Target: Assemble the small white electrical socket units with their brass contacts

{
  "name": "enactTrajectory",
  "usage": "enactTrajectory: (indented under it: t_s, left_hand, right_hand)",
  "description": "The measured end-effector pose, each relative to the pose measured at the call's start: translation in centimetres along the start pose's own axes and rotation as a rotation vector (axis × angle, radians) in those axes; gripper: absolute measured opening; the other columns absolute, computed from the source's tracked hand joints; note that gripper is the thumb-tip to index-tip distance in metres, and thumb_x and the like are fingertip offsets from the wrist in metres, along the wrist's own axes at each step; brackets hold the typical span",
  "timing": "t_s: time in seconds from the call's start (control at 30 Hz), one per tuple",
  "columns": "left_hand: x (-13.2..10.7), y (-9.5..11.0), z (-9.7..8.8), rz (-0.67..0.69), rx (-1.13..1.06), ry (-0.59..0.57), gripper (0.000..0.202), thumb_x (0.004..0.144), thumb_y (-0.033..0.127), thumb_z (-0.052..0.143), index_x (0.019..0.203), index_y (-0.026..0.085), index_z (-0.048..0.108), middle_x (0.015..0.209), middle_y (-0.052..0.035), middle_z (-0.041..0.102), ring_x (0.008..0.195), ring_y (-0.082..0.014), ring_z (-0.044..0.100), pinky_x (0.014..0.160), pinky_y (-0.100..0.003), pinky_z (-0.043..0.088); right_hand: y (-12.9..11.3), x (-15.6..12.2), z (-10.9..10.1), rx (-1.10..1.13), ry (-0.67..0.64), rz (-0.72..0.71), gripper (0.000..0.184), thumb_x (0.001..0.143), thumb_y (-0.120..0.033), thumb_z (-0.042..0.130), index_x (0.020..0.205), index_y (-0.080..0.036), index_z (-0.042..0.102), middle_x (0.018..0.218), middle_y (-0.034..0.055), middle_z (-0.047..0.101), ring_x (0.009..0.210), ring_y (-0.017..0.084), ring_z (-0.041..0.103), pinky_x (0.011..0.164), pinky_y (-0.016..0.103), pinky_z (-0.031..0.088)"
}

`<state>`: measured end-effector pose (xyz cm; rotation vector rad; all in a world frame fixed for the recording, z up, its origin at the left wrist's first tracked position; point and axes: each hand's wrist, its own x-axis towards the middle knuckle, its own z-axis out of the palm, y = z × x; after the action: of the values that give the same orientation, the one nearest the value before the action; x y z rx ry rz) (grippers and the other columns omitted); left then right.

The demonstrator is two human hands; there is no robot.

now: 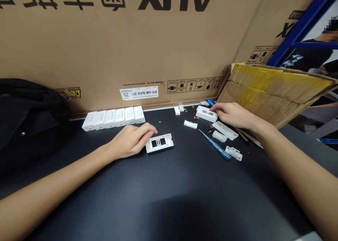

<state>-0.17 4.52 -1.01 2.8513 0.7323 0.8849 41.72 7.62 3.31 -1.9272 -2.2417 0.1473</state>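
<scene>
- At your left hand (134, 139): first white housing (160, 146), lying on the dark table (169, 184), its hollow side up and two window openings showing. Your fingers are curled narrow, meeting its left end; whether they pinch it or only rest there, you cannot tell from this view.
- At your right hand (229, 113): second white housing (205, 116), also windowed, touched at its far right part by your fingertips. The thumb is hidden, so a firm hold cannot be told.
- Between your hands: small white strip (190, 124), lying loose, with brass-coloured bits (196, 118) nearer your right fingers.
- On the near side of your right hand: flat white plate (225, 130), two white brackets (219, 136) and a blue screwdriver (216, 146), its tip pointing toward the white strip.
- Beyond your left hand: row of six white cases (113, 118), standing side by side.
- To the right of your right hand: taped cardboard box (264, 93).
- Step in hand, by judgement: handling of separate parts, with one housing under each hand.
- Next move, by judgement: lifting either housing would call for thumb and finger opposed across its walls, with your right fingers clear of the neighbouring plate.
</scene>
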Motion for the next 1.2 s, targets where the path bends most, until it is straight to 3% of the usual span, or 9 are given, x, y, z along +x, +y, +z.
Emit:
enactTrajectory:
  t_s: [0.17,0.33,0.53,0.9,1.2]
  left_hand:
    - [0.2,0.2,-0.3,-0.007,-0.024,-0.085,0.023,0.115,0.025,0.039,0.113,0.021,0.062,0.064,0.007,0.063,0.045,-0.0123,0.054,0.053,-0.027,0.039]
    - [0.3,0.3,-0.6,-0.024,-0.046,-0.184,0.027,0.115,0.032,0.039,0.112,0.02,0.063,0.073,0.0041,0.069,0.058,-0.0144,0.064,0.06,-0.028,0.043]
    - [0.5,0.5,-0.6,-0.046,-0.096,-0.246,0.027,0.111,0.044,0.052,0.107,0.021,0.066,0.066,0.0065,0.064,0.056,-0.0132,0.06,0.058,-0.026,0.04]
    - [0.6,0.4,-0.5,-0.066,-0.136,-0.298,0.034,0.112,0.043,0.048,0.097,0.021,0.068,0.072,0.0028,0.068,0.062,-0.0138,0.061,0.061,-0.028,0.04]
    - [0.6,0.4,-0.4,-0.045,-0.129,-0.285,0.036,0.114,0.042,0.045,0.094,0.02,0.067,0.073,0.0019,0.067,0.061,-0.0138,0.059,0.061,-0.029,0.04]
  right_hand:
    - [0.4,-0.1,-0.2,0.015,0.023,0.013,0.044,0.077,-0.017,0.054,0.113,-0.02,0.08,0.113,0.0077,0.086,0.104,0.029,0.08,0.098,0.038,0.06]
    - [0.3,-0.1,-0.1,0.014,0.063,0.013,0.041,0.077,-0.019,0.055,0.108,-0.022,0.082,0.107,0.0066,0.086,0.101,0.029,0.08,0.097,0.037,0.06]
    - [0.0,-0.2,-0.3,0.0,0.111,0.007,0.036,0.08,-0.018,0.055,0.106,-0.022,0.081,0.104,0.0072,0.086,0.099,0.03,0.08,0.093,0.038,0.061]
    - [0.4,0.1,0.5,-0.061,0.078,-0.035,0.051,0.079,-0.016,0.056,0.123,-0.021,0.082,0.113,0.0058,0.087,0.101,0.028,0.081,0.093,0.035,0.061]
    - [0.8,0.3,0.9,-0.097,0.093,-0.062,0.043,0.084,-0.016,0.059,0.116,-0.023,0.086,0.111,0.0054,0.087,0.1,0.028,0.081,0.097,0.038,0.061]
